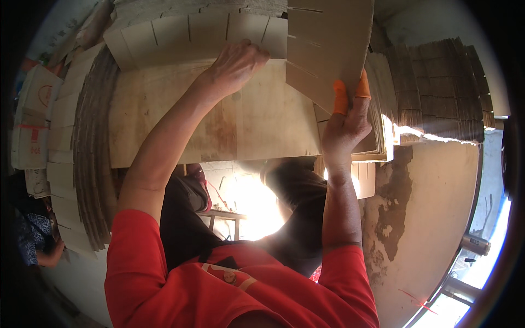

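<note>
My right hand (348, 128) grips the lower right edge of a slotted cardboard sheet (328, 49), held up at the far right of the work board. Orange covers sit on two of its digits. My left hand (238, 64) is closed, its knuckles up, in front of a long slotted cardboard strip (175, 35) along the board's far edge. Its fingertips are turned away, so whatever they pinch, if anything, is hidden. Beneath both hands lies the pale wooden work board (213, 126).
Tall cardboard stacks stand left (90, 147) and right (437, 82). Another cardboard pile (377, 109) sits beside my right hand. A white printed carton (35, 117) is at the far left, with another person's arm (50, 254) below it. A stained panel (426, 208) lies to the right.
</note>
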A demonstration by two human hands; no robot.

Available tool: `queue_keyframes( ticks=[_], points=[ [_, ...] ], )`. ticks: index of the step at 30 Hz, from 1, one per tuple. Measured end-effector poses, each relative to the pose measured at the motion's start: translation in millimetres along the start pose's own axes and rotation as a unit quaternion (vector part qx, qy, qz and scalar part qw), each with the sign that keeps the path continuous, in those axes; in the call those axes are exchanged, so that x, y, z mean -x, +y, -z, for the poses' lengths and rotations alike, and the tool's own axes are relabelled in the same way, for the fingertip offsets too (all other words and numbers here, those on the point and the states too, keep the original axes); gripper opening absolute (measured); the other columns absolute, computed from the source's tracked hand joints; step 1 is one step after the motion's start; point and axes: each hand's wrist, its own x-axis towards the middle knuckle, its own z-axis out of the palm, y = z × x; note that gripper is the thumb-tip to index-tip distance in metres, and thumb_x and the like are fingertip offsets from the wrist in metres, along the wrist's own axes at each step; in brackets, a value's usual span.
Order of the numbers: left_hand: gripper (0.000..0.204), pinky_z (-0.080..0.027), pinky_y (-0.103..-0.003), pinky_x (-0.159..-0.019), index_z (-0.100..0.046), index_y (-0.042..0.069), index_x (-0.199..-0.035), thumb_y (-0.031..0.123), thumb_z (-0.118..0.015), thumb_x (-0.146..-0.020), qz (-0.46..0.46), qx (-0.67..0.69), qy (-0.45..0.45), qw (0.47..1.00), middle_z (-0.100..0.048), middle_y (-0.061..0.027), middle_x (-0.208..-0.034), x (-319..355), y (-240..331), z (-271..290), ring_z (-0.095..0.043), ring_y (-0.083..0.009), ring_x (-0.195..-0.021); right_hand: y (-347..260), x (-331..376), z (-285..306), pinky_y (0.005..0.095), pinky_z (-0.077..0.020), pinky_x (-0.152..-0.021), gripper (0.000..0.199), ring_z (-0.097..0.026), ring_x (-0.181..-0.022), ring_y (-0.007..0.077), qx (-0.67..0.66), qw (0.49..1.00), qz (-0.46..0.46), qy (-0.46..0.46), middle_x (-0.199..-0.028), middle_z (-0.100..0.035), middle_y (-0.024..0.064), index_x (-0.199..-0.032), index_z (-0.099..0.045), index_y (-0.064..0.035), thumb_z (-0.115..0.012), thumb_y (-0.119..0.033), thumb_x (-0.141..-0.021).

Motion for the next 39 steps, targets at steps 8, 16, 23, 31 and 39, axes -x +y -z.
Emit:
queue_keyframes(
  ticks=[8,16,23,31,39],
  points=[
    [0.006,-0.047,-0.036,-0.052,-0.056,0.001,-0.068,-0.002,-0.061,-0.067,-0.011,0.025,-0.006,1.0,-0.056,-0.0097,-0.065,3.0,16.7,10.4,-0.055,-0.0232,-0.069,-3.3,-0.5,8.8,0.0256,-0.0516,-0.083,0.048,-0.063,-0.1,0.0187,0.022,1.0,0.012,0.001,-0.121,-0.06,0.015,-0.131,-0.044,0.0024,-0.051,0.015,-0.085],
    [0.01,-0.051,-0.034,-0.058,-0.058,0.003,-0.069,-0.002,-0.063,-0.062,-0.038,0.105,0.041,0.993,-0.059,-0.0089,-0.068,3.8,35.1,18.5,-0.057,-0.0235,-0.073,3.7,8.3,3.9,0.0278,-0.0504,-0.089,0.045,-0.061,-0.105,0.023,-0.018,0.999,-0.022,-0.024,-0.127,-0.055,0.0181,-0.129,-0.044,0.0053,-0.047,0.018,-0.085],
    [0.019,-0.052,-0.031,-0.063,-0.058,0.003,-0.077,0.001,-0.066,-0.06,-0.089,0.074,0.044,0.992,-0.06,-0.0062,-0.081,14.5,72.9,42.5,-0.055,-0.0199,-0.079,8.5,12.2,-2.1,0.0294,-0.0504,-0.091,0.044,-0.06,-0.106,0.0226,0.003,0.999,-0.017,-0.035,-0.125,-0.055,0.0201,-0.126,-0.045,0.0067,-0.046,0.019,-0.085],
    [0.023,-0.051,-0.031,-0.062,-0.057,0.003,-0.08,0.0,-0.066,-0.059,-0.061,0.083,0.064,0.993,-0.057,-0.0065,-0.078,18.7,70.1,40.0,-0.054,-0.0209,-0.076,0.7,18.5,-5.3,0.0268,-0.0508,-0.086,0.042,-0.063,-0.096,0.0184,0.005,0.999,0.002,-0.034,-0.117,-0.061,0.0156,-0.127,-0.048,0.0025,-0.052,0.013,-0.087],
    [0.028,-0.05,-0.032,-0.062,-0.057,0.001,-0.085,-0.001,-0.066,-0.059,-0.026,0.086,0.073,0.993,-0.056,-0.0068,-0.077,28.5,69.1,40.3,-0.053,-0.0217,-0.074,6.5,9.9,2.6,0.0256,-0.0508,-0.084,0.036,-0.063,-0.094,0.0171,-0.006,0.999,-0.048,-0.012,-0.113,-0.062,0.0149,-0.124,-0.05,0.0018,-0.053,0.009,-0.088]
  ],
)
